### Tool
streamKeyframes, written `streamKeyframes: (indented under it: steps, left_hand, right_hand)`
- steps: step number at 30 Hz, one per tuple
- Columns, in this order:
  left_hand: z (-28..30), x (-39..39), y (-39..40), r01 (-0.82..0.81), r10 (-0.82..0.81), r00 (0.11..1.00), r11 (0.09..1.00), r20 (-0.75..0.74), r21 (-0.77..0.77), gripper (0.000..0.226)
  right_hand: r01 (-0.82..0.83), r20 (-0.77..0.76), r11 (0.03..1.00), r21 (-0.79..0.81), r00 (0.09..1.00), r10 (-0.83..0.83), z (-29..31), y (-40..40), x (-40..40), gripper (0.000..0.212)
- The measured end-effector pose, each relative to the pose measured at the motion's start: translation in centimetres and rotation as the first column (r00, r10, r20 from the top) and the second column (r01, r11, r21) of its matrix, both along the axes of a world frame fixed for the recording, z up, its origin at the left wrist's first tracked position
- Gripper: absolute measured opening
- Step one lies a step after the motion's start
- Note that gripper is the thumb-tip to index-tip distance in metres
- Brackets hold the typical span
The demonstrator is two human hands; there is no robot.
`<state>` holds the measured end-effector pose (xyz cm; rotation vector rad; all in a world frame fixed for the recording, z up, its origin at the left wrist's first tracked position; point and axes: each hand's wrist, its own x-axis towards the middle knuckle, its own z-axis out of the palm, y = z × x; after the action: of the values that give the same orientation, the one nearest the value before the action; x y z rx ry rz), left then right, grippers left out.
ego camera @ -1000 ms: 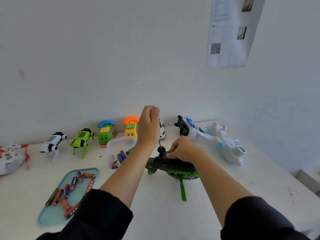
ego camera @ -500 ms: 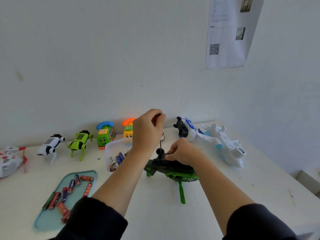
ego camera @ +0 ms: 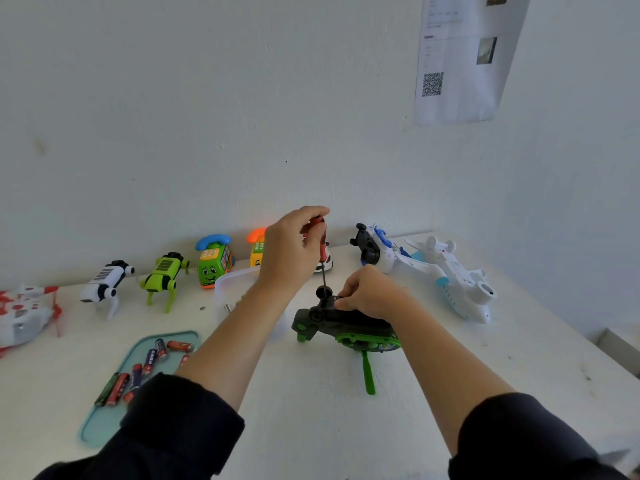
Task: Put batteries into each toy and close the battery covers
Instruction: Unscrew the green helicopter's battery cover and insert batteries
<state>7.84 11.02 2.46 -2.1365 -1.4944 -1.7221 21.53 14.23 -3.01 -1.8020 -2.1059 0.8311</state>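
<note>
Left hand (ego camera: 291, 252): you grip the red screwdriver (ego camera: 321, 244) upright.
Right hand (ego camera: 369, 292): you clasp the dark green toy (ego camera: 343, 325).

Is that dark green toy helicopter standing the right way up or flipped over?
Flipped over: the dark green toy helicopter lies with its bright green rotor against the white table and its wheels pointing up.

My left hand (ego camera: 291, 252) hides most of the yellow phone toy (ego camera: 257, 252); the red-and-white toy (ego camera: 20, 315) runs off frame.
</note>
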Motion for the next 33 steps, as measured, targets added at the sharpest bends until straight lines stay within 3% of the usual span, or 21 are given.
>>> streamKeyframes:
  steps: [2, 4, 8, 10, 12, 15, 17, 19, 23, 26, 29, 33]
  left_hand:
    - [-0.3, 0.3, -0.1, 0.047, -0.046, 0.999, 0.998, 0.015, -0.050, 0.023]
    - [-0.7, 0.6, -0.3, 0.045, -0.045, 0.999, 0.999, -0.015, -0.008, 0.019]
    - [-1.0, 1.1, -0.5, -0.117, 0.123, 0.991, 0.986, -0.049, 0.122, 0.044]
    - [-0.5, 1.4, -0.3, -0.157, 0.165, 0.985, 0.978, -0.050, 0.135, 0.036]
    - [0.0, 1.4, -0.3, -0.114, 0.119, 0.992, 0.988, -0.051, 0.101, 0.022]
    - [0.4, 0.9, -0.4, 0.089, -0.089, 0.996, 0.996, 0.008, -0.018, 0.005]
    - [0.6, 0.8, -0.7, 0.160, -0.154, 0.986, 0.982, 0.067, -0.098, 0.005]
    - [0.5, 0.7, -0.5, 0.091, -0.087, 0.995, 0.993, 0.053, -0.077, 0.004]
    - [0.3, 1.2, -0.6, -0.068, 0.069, 0.997, 0.997, -0.036, 0.027, 0.034]
    - [0.9, 1.2, -0.8, -0.096, 0.097, 0.994, 0.995, -0.053, 0.032, 0.021]
    - [1.4, 0.4, -0.9, 0.109, -0.107, 0.994, 0.987, 0.024, -0.122, 0.012]
    - [2.0, -0.2, -1.8, 0.417, -0.291, 0.874, 0.860, 0.390, -0.292, 0.037]
  right_hand:
    - [-0.001, -0.005, 1.000, 0.007, 1.000, 0.001, 0.0, -0.1, 0.0, 0.017]
    - [-0.006, -0.006, 1.000, 0.016, 1.000, 0.006, 0.1, -0.3, 0.0, 0.016]
    - [-0.011, 0.006, 0.999, 0.036, 1.000, 0.011, 0.1, -0.7, 0.0, 0.016]
    - [-0.014, 0.015, 0.999, 0.046, 1.000, 0.013, 0.2, -0.9, 0.2, 0.016]
    - [-0.034, 0.023, 0.998, 0.051, 0.999, 0.033, 0.3, -1.1, 0.2, 0.017]
    - [-0.057, 0.037, 0.996, 0.071, 0.998, 0.055, 0.3, -1.3, 0.3, 0.015]
    - [-0.062, 0.043, 0.995, 0.083, 0.997, 0.058, 0.4, -1.4, 0.3, 0.015]
    - [-0.062, 0.044, 0.994, 0.090, 0.997, 0.058, 0.3, -1.6, 0.3, 0.014]
    - [-0.053, 0.053, 0.994, 0.100, 0.997, 0.048, 0.3, -1.7, 0.3, 0.014]
    - [-0.054, 0.062, 0.994, 0.098, 0.997, 0.048, 0.5, -1.8, 0.3, 0.014]
    - [-0.054, 0.059, 0.993, 0.102, 0.997, 0.048, 0.5, -2.0, 0.4, 0.013]
    - [-0.042, 0.053, 0.993, 0.108, 0.998, 0.037, 0.4, -2.0, 0.4, 0.013]
